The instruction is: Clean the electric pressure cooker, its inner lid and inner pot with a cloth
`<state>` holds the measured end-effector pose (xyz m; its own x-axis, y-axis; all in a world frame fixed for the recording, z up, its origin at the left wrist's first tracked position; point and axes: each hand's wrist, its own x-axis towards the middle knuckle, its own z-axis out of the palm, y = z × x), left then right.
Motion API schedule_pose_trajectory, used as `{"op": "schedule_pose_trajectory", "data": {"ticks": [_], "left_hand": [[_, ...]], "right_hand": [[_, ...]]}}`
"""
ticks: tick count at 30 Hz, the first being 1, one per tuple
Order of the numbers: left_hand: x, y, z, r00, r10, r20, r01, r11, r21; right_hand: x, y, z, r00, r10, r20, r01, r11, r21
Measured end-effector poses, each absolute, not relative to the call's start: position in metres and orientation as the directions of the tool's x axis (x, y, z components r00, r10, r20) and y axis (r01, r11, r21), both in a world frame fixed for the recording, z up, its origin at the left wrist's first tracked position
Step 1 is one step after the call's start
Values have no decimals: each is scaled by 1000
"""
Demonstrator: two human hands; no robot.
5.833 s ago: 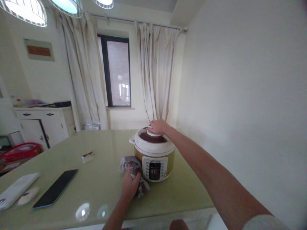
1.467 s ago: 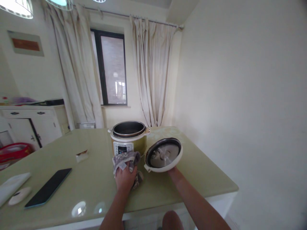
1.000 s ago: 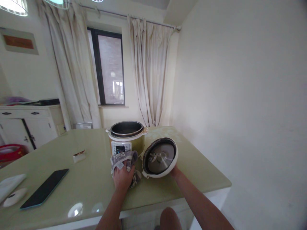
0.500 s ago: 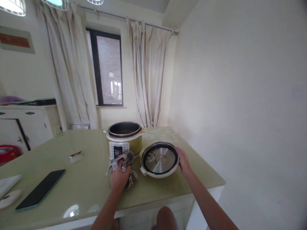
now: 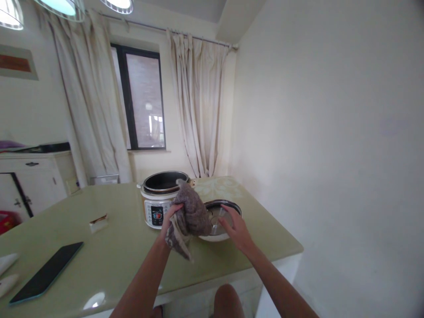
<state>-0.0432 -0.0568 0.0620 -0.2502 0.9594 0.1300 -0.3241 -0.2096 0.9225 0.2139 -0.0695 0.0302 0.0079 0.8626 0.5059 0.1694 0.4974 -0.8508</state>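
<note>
My left hand [image 5: 169,221] grips a grey-brown cloth [image 5: 194,212], which is lifted off the table in front of the cooker. Behind the cloth stands an electric pressure cooker [image 5: 157,214] with its top uncovered and a dark inner pot [image 5: 165,180] inside. Its round lid [image 5: 215,237] lies on the table to the right, metal underside up, partly covered from view by the cloth. Above the lid hovers my right hand [image 5: 236,227], fingers apart and holding nothing; whether a fingertip touches the lid I cannot tell.
On the left of the green table [image 5: 126,251] lie a dark tablet-like slab [image 5: 48,271] and a small white packet [image 5: 98,223]. White objects sit at the left edge. A wall [image 5: 331,154] rises along the right side. A white cabinet [image 5: 43,176] stands at the back left.
My left hand has raised the cloth from the table and brought it right, toward the lid. My right hand has let go of the lid's rim and moved over its underside.
</note>
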Motion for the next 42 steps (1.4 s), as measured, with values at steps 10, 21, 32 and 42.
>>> {"op": "schedule_pose_trajectory", "data": {"ticks": [10,21,32,42], "left_hand": [[-13,-47,85,54,988,147,-219,-132,967],[-48,-40,93,-169,954,247,-216,-280,935],[-85,-26,164,-355,905,234,-586,-410,699],[-60,-36,56,-280,944,175,-123,-216,969]], "right_hand": [[205,-39,60,125,929,348,-194,367,-910],[231,0,110,239,837,492,-54,517,-854],[245,20,172,121,783,611,242,573,-783],[214,13,186,64,927,369,-257,373,-891]]}}
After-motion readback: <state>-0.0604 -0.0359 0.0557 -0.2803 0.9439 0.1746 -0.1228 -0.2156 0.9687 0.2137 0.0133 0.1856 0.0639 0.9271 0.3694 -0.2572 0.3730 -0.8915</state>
